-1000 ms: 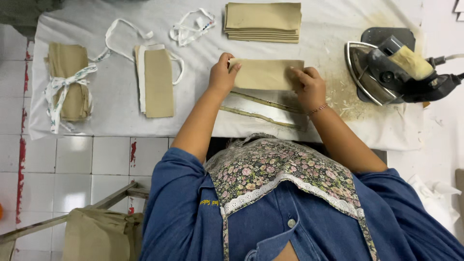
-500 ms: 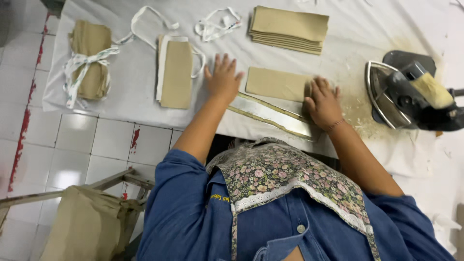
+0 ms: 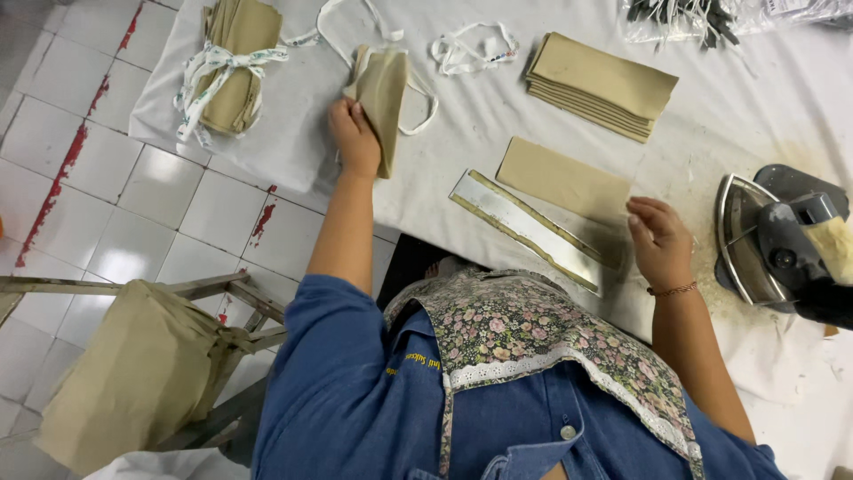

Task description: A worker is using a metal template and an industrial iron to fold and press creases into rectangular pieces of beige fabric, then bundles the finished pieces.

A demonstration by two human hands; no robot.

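Observation:
My left hand (image 3: 354, 135) grips a small stack of folded tan fabric pieces (image 3: 382, 98) on the white-covered table (image 3: 462, 133), lifting its near edge. My right hand (image 3: 662, 242) hovers with fingers loosely spread over the table, just right of a single flat tan fabric piece (image 3: 562, 178). A long metal ruler strip (image 3: 524, 229) lies diagonally in front of that piece, between my two arms.
A neat pile of tan pieces (image 3: 600, 84) sits at the back. A tied bundle of tan fabric (image 3: 233, 62) lies at the left edge. White ties (image 3: 469, 49) lie loose. An iron (image 3: 782, 244) rests at the right. A wooden stool with tan cloth (image 3: 142, 373) stands on the tiled floor.
My left hand has reached left and taken hold of the tan stack, tilting it up. My right hand has lifted off the single piece and moved right. The view has shifted.

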